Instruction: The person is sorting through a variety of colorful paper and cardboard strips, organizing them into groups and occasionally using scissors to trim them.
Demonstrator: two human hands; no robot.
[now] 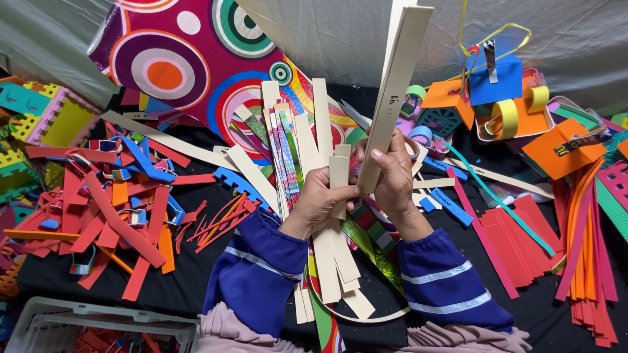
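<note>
Head view: right hand fingers pinch a long cream strip, raised upright. Left hand fingers clamp a cream strip bundle over the black worktop. White basket, lower left, holds red foam scraps.

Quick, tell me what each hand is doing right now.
Left hand: closed on a short cream strip.
Right hand: closed around a bundle of long cream strips that stands upright.
</note>
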